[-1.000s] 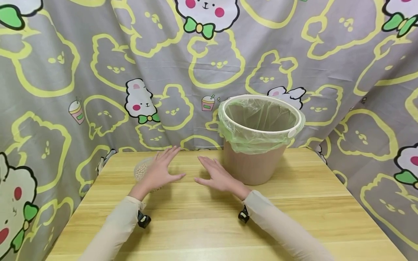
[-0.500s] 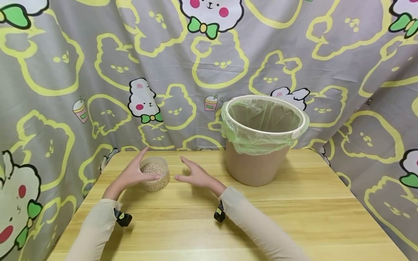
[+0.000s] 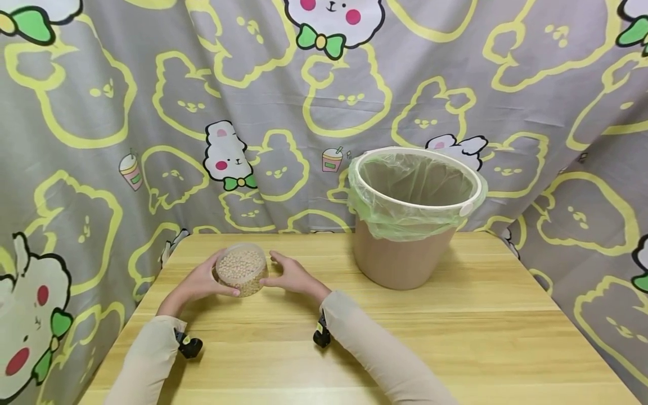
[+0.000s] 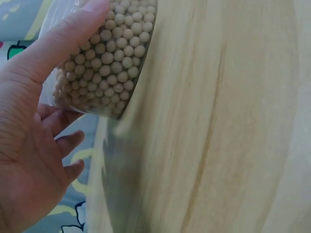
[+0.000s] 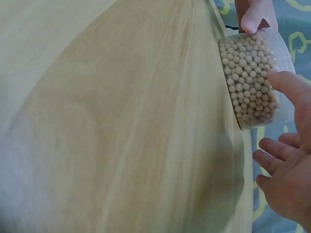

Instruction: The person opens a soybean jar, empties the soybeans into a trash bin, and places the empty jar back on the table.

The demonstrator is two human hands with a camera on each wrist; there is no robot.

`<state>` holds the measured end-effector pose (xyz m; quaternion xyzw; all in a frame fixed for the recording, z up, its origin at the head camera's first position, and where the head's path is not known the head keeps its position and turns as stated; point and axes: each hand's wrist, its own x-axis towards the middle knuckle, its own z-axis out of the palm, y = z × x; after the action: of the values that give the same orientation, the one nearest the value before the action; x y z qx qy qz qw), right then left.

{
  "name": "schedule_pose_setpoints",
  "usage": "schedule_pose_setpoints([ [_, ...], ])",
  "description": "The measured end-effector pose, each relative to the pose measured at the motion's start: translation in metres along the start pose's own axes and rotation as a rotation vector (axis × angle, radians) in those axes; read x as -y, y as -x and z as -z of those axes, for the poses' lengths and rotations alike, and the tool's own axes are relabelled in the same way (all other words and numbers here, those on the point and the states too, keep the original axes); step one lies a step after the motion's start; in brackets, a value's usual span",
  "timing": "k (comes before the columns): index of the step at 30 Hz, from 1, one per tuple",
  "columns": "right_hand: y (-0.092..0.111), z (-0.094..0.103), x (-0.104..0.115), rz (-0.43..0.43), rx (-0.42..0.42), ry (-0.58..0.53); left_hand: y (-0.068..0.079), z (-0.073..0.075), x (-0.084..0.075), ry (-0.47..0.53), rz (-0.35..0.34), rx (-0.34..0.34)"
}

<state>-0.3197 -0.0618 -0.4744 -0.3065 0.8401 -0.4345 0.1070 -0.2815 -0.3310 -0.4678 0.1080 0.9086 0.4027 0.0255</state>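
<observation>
A clear round plastic tub point(image 3: 243, 271) of small beige balls is between my two hands at the back left of the table. My left hand point(image 3: 198, 279) grips its left side, thumb across the front and fingers behind. On the other side my right hand point(image 3: 295, 277) holds it, with the thumb point(image 5: 286, 83) against the wall. Some of the right fingertips are hidden behind the tub. The left wrist view shows the balls point(image 4: 114, 58) through the wall, and the lower left fingers stand free of it. Whether the tub's base touches the table, I cannot tell.
A tan trash bin point(image 3: 402, 256) with a green plastic liner point(image 3: 405, 225) stands at the back right of the wooden table point(image 3: 283, 349). A grey cartoon-print curtain point(image 3: 283, 101) hangs behind the table and along both sides.
Both hands have moved left from the middle of the table to the tub. Each has closed in from its side and taken hold of it. The bin stays put.
</observation>
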Motion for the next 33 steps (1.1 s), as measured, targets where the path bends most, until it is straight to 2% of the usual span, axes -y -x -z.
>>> schedule_pose_setpoints([
  [4, -0.001, -0.003, 0.002, -0.006, 0.007, -0.007, -0.001, 0.001, 0.003, 0.006, -0.018, -0.014],
  [9, -0.002, -0.005, 0.003, 0.015, -0.008, -0.014, -0.002, 0.001, 0.002, 0.003, -0.001, -0.046],
  [18, -0.002, -0.001, -0.004, 0.08, -0.069, -0.045, -0.008, -0.012, -0.008, 0.042, 0.019, -0.112],
  [24, 0.009, 0.021, -0.008, 0.11, -0.096, -0.089, -0.018, -0.023, -0.029, 0.055, -0.013, -0.155],
  [29, 0.03, 0.048, 0.0, 0.161, -0.151, -0.122, -0.023, -0.03, -0.063, 0.095, -0.051, -0.181],
  [33, 0.043, 0.064, -0.009, 0.194, -0.22, -0.108, -0.03, -0.038, -0.089, 0.125, -0.101, -0.2],
])
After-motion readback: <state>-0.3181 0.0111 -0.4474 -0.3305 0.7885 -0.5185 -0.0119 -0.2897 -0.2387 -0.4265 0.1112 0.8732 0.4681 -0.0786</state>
